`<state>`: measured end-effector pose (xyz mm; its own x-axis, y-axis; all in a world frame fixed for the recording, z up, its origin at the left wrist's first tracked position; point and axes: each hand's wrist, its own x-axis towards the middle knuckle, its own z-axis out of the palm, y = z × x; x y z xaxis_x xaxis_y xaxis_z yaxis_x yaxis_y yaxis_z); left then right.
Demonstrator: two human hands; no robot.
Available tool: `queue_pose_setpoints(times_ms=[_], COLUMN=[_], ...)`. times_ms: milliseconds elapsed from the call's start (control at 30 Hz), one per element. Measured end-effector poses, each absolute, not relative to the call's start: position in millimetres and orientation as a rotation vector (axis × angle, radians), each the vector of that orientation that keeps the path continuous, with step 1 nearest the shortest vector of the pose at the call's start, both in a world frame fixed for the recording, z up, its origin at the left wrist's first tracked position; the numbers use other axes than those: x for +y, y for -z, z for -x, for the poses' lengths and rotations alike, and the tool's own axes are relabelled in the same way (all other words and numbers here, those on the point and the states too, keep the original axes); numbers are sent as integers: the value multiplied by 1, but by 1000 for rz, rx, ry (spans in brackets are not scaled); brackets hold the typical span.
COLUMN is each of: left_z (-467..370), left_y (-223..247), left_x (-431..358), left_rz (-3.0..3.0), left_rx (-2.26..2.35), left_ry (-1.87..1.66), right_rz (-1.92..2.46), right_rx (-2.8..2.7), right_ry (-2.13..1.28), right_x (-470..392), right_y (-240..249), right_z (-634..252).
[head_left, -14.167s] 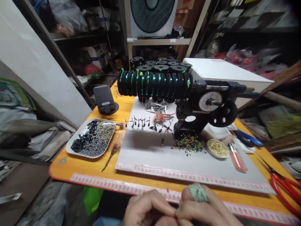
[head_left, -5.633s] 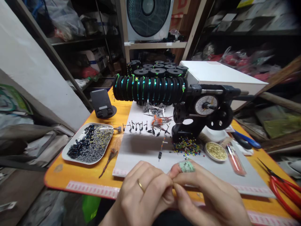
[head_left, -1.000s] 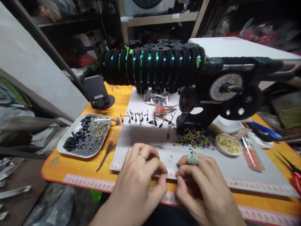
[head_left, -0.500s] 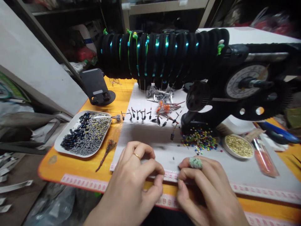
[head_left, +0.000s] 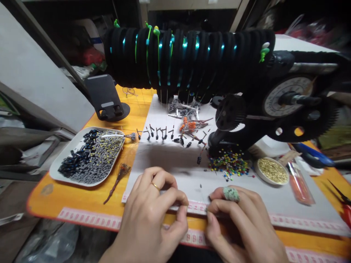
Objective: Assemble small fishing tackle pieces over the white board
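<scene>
My left hand (head_left: 157,208), with a gold ring, is closed in a pinch above the front edge of the white board (head_left: 164,157). Across a small gap, my right hand (head_left: 237,215) also pinches thumb against index finger; green tape wraps one of its fingers. What either pinch holds is too fine to make out. A tiny dark bead (head_left: 200,186) appears just beyond the gap. Farther back stands a row of small black pieces on thin stems (head_left: 157,133). Pink-marked measuring tape (head_left: 195,206) runs along the board's edge beneath my fingertips.
A white tray (head_left: 53,171) of dark and grey small parts sits left, beside a brown wire bundle (head_left: 117,182). Behind looms a black roller machine (head_left: 189,60). Right are colourful pins (head_left: 229,162), a dish of golden beads (head_left: 272,171) and red-handled scissors (head_left: 346,208).
The view has shifted slightly, bringing the red-handled scissors in at the right edge. Both hands keep their pinches, with the gap between them almost unchanged.
</scene>
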<state>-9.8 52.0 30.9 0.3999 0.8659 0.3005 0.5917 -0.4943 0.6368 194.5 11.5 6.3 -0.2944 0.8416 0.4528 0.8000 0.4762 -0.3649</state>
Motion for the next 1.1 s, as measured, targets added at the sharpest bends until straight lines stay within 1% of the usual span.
queue_pose_setpoints(times_ms=[233,433,1100], left_z=[10,5,5], left_y=[-28,-28,-27], left_x=[52,53,52], left_rz=[-2270,-2165,-2176], left_rx=[1222,1282,1300], left_ry=[-855,-946,-970], right_rz=[1386,1394,1401], right_rx=[-2098,-2068,-2080], right_ry=[-65,-51,-73], right_x=[10,8,8], right_y=[-9,-7,-5], right_z=[-199,-204,-208])
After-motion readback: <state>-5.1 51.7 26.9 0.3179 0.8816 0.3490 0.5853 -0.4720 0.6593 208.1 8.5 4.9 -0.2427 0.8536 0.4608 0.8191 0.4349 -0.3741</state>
